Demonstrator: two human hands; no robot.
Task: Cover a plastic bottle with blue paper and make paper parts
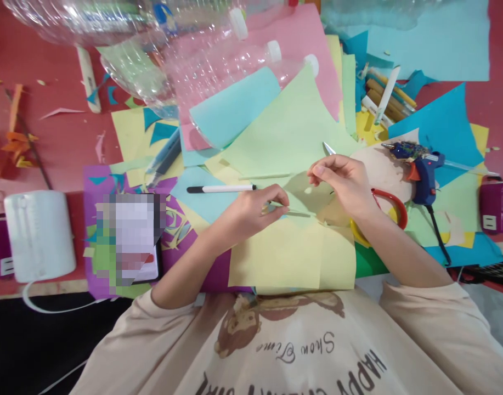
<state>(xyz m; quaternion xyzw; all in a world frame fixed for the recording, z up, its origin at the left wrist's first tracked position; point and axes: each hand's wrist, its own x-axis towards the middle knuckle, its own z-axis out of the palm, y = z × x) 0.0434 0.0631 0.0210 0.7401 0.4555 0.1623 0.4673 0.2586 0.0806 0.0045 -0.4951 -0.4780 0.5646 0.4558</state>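
Observation:
My left hand [261,211] pinches a thin strip of light green paper [298,213] between thumb and fingertips. Close by on the right, my right hand [344,181] has its thumb and fingers drawn together; whatever may be between them is too small to make out. Beneath that hand and wrist lie scissors with a red and yellow handle [399,208], their tip showing beyond the knuckles. Another narrow green paper strip [263,176] rests above my left hand. A black-and-white marker [229,188] lies beside it. Yellow paper [292,258] spreads below both hands.
Clear plastic bottles [230,66] lie at the back on pink paper. A blue glue gun [426,175] is at the right, near several pens [386,93]. At the left are a phone [152,269], a white box-like device [39,236] with a cable, and paper scraps [177,227].

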